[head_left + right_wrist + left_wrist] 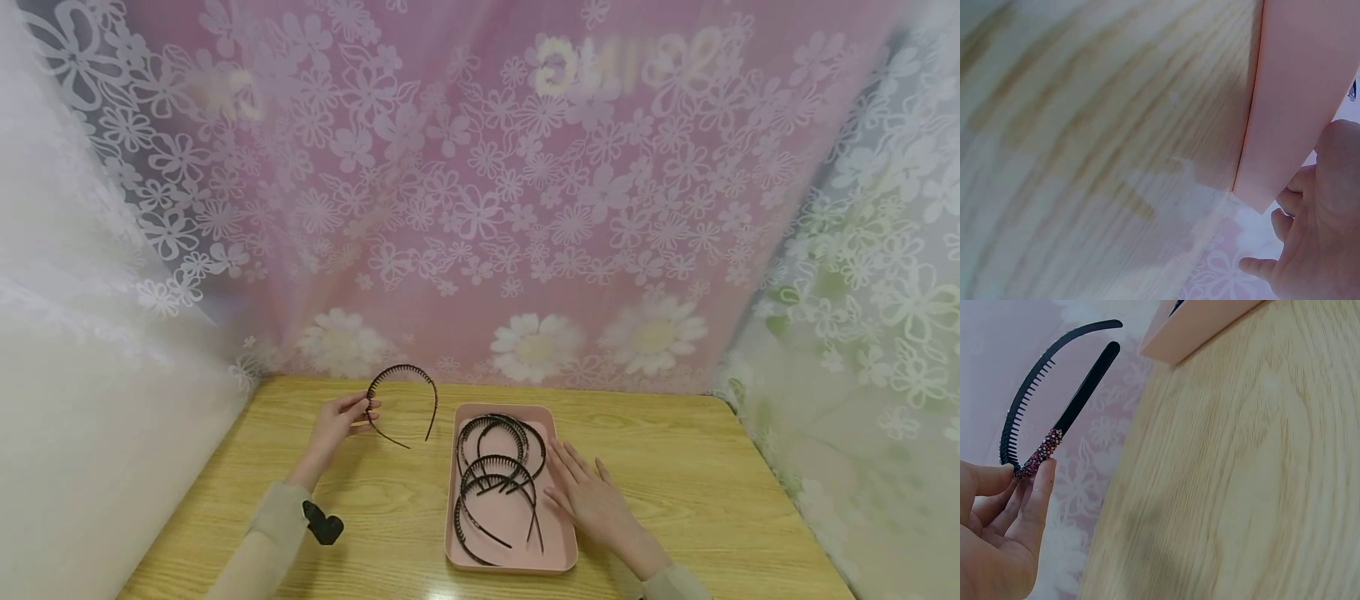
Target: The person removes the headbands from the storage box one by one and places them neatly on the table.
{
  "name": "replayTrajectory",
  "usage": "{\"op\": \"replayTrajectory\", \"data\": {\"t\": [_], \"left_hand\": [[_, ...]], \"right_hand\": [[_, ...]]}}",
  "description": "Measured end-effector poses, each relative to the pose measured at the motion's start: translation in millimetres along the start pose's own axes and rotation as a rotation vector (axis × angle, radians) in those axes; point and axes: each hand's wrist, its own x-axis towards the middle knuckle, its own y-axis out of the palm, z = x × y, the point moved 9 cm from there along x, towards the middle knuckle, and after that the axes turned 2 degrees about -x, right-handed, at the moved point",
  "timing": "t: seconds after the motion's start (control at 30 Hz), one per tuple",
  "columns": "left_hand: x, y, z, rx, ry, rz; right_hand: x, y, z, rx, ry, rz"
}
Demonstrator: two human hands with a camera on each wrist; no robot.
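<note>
We're pinching one toothed headband (402,398) aloft in our left hand (339,419), seemingly for inspection, while our flat right hand (592,496) is steadying the pink tray (558,557) on the bench (712,475).

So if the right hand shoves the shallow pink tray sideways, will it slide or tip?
Probably slide. The shallow pink plastic tray sits flat and low on the glossy wooden table, so tipping looks unlikely. It holds only thin black toothed headbands, so it is likely light. Those loose headbands may shift inside. The right hand rests flat on its right rim.
</note>
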Motion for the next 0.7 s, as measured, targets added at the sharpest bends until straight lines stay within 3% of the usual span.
{"op": "replayTrajectory", "data": {"t": [0.3,0.7], "left_hand": [[-1.4,-33.4,6.9,0.025,-0.014,-0.042],[-5.9,-72.6,11.1,0.035,-0.025,-0.097]], "right_hand": [[0,-2,1,0.000,-0.004,-0.008],[2,3,-1,-0.001,0.037,0.066]]}}
